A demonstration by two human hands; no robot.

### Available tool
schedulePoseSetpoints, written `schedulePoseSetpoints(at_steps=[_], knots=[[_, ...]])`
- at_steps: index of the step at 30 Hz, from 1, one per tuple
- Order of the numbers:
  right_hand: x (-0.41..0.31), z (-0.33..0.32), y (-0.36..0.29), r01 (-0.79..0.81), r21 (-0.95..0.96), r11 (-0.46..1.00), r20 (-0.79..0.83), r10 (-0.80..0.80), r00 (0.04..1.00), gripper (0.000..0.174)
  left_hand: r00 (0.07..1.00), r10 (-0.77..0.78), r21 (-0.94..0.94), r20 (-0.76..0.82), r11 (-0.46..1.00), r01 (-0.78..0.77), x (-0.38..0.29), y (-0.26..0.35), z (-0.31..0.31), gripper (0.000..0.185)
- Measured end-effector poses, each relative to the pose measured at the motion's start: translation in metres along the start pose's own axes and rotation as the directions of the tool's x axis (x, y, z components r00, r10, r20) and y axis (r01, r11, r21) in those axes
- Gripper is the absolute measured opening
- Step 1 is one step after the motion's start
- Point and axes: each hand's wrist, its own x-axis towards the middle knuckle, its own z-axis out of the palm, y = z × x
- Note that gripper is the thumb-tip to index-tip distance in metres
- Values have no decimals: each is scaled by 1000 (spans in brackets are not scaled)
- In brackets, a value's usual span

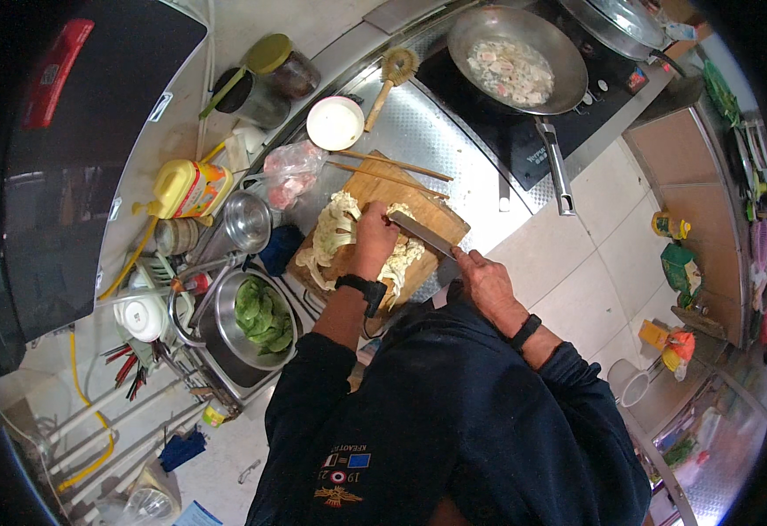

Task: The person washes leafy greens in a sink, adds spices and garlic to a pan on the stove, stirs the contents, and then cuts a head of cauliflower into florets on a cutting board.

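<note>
A wooden cutting board (446, 227) carries pale cauliflower pieces (335, 230) on its left part and more cut cauliflower (404, 263) near the middle. My right hand (485, 283) grips the handle of a kitchen knife (423, 233), whose blade points up and left over the board. Over the cauliflower is my left hand (377, 240), fingers bent near the blade's tip; what lies beneath them is hidden. Two wooden chopsticks (390, 181) rest at the board's far edge.
A frying pan (571, 72) with pale food stands on the cooktop (439, 72). Beyond the board are a white bowl (335, 123), a wooden-handled brush (378, 105) and bagged meat (291, 174). Green leaves (261, 315) fill part of a metal basin (223, 329) at the sink.
</note>
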Motion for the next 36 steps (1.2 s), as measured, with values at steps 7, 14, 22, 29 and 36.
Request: schedulePoseSetpoints(at_steps=[7,14,22,29,36], knots=[[7,2,1,-9,-92,996,29,11,1000,53,988,120,66,-93,991,-114,-1,-6,10,21],[8,3,-2,-28,51,998,-9,28,1000,54,995,44,100,-89,994,-35,6,3,9,23],[13,7,4,-35,65,997,2,35,999,48,998,37,113,-59,993,-30,8,9,4,20],[21,4,1,-36,-6,999,46,36,998,49,998,28,82,-54,996,-23,8,10,5,16],[37,7,0,-33,-106,994,97,43,994,44,999,17,38,-44,999,-15,12,10,5,22]])
